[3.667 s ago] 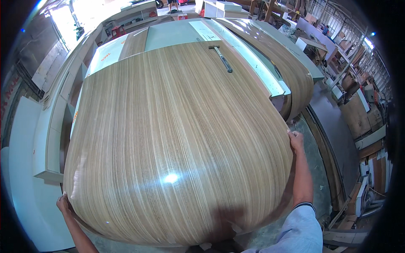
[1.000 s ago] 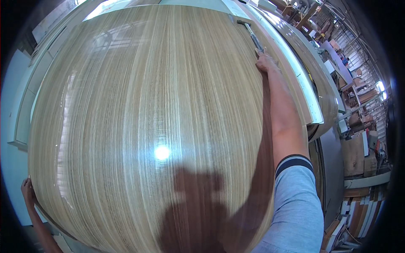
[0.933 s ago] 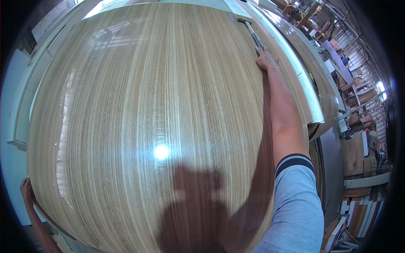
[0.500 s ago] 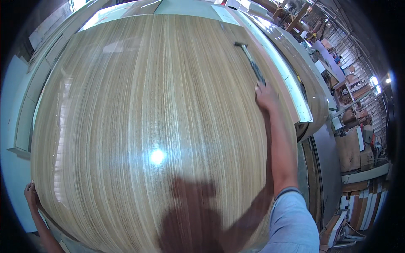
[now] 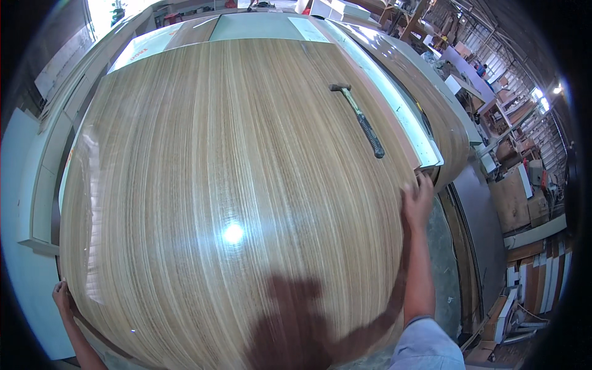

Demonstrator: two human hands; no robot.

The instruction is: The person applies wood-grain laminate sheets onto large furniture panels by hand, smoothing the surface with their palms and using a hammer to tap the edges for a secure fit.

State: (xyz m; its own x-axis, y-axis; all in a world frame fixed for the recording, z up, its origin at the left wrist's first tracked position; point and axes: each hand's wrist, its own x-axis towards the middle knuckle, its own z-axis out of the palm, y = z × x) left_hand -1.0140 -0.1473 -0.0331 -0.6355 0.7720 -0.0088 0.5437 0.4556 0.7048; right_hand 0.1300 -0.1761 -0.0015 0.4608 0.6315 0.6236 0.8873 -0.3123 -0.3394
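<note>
A large glossy wood-grain panel [image 5: 185, 154] lies flat in front of me. My left hand [image 5: 61, 297] is closed at the panel's left edge, near its front corner, with the fingers partly hidden. At the right edge, my right hand [image 5: 419, 200] has its thumb and fingers apart and holds nothing. The thumb is by the panel's rim, and the fingertips are close to the near corner of a white strip. A hammer [image 5: 361, 120] with a dark grip rests on the panel, head away from me, beyond my right hand.
The white strip [image 5: 401, 108] runs along the panel's right side. Beyond it lies another glossy wood-grain sheet [image 5: 447, 132]. Pale drawer-like boxes [image 5: 52, 166] stand on the left. Stacked boards [image 5: 539, 277] and workshop clutter fill the right side. A bright reflection and my shadow fall on the panel.
My right hand has let go of the hammer, now lying on the panel, and has drawn back to the panel's right edge. My left hand stays at the left edge.
</note>
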